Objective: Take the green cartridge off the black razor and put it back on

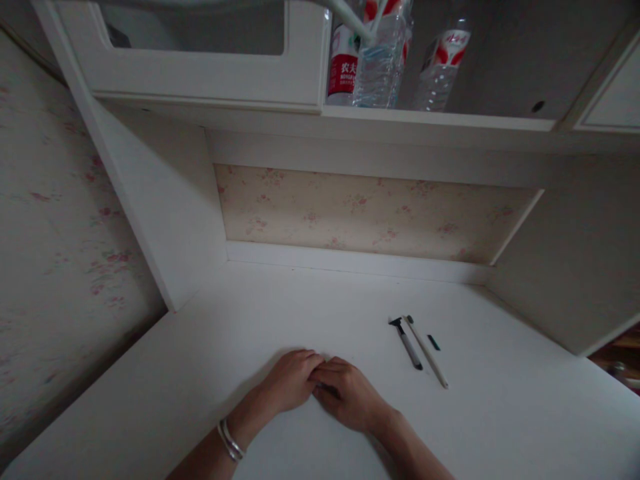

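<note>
- While your left hand [291,380] met your right hand [353,395] on the surface [250,313], their fingers [333,369] were curled; I couldn't tell whether they gripped anything.
- Right of your fingers lay a T-headed tool [411,348], white stick [428,355] and dark strip [433,343].

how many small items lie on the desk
3: a razor-like tool nearest the right hand, a white stick beside it, a dark strip right of that. The right or left hand may hide more.

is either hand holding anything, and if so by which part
No held thing shows: the left hand and right hand rest together on the desk; the razor and toothbrush lie apart.
</note>
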{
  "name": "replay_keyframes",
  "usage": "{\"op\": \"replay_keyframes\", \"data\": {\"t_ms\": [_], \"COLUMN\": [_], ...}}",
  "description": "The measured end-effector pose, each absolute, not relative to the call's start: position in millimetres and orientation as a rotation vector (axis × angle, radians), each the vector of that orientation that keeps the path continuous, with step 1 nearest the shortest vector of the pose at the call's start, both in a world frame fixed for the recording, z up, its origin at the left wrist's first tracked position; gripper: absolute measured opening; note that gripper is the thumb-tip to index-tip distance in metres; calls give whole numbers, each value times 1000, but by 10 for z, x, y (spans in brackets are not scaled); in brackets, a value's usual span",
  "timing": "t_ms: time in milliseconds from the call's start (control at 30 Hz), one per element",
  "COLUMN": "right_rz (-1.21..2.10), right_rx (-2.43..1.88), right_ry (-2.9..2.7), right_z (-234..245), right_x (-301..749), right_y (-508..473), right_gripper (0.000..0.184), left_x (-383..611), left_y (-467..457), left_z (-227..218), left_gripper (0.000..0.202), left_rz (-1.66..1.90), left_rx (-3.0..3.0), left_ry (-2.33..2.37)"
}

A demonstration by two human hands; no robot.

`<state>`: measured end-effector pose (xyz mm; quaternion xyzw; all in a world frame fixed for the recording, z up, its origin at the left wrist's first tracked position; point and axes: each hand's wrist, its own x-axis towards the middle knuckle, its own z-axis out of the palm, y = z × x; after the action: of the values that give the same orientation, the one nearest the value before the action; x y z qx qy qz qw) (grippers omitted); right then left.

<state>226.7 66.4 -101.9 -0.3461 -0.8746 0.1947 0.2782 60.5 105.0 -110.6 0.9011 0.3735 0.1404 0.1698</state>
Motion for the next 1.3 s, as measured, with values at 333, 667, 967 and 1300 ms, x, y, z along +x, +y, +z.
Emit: {"op": "replay_keyframes", "data": {"t_ms": [333,667,967,1300], "right_rz": [509,509,519,545], "right_rx": [-922,-932,-915,-901], "right_ry": [-2346,-2360,-2343,-2331], "right_z": [-1013,-1044,-1044,-1037], "right_x": [2271,2268,2269,2269], "right_y": [659,674,675,670], "right_gripper": [21,26,24,23], "left_x": [610,612,604,602], "left_y": [1046,1044,1054,1042], "left_z": [-1113,-1106,-1126,-1106], "left_gripper": [19,23,22,20], "left_rz": [402,392,407,436], "left_rx": [2551,2565,2558,2549], "left_ry": [1082,1085,1070,1056]}}
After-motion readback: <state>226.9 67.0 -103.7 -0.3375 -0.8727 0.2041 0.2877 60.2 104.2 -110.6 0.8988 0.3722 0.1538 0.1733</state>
